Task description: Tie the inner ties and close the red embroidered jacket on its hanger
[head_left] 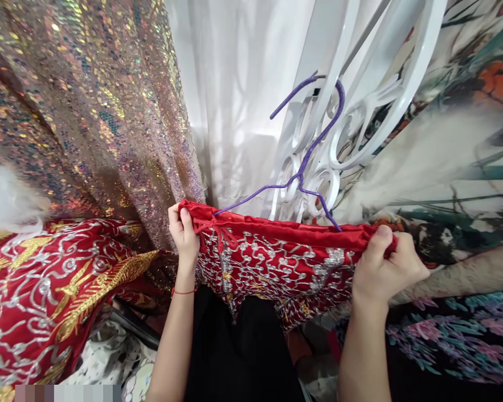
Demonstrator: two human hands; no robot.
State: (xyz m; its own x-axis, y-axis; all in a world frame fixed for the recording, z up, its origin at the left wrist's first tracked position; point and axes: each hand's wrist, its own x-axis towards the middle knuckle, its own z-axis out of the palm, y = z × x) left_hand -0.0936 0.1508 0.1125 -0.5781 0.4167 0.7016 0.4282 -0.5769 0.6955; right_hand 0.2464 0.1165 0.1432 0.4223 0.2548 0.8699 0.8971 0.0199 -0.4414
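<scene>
Sequinned iridescent curtain (88, 106) hanging at left, white sheer curtain (235, 100) beside it, red embroidered garment (276, 257) stretched on a purple hanger (305, 162) hooked to a white scrollwork rail (360, 111), right hand (388, 268) fingers pinched on its right end, left hand (185, 234) fingers gripping its left end

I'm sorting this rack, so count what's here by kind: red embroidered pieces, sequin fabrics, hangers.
Red embroidered pieces: 2, one held by left hand and right hand, one at left
Sequin fabrics: 1
Purple hangers: 1
Total: 4
</scene>
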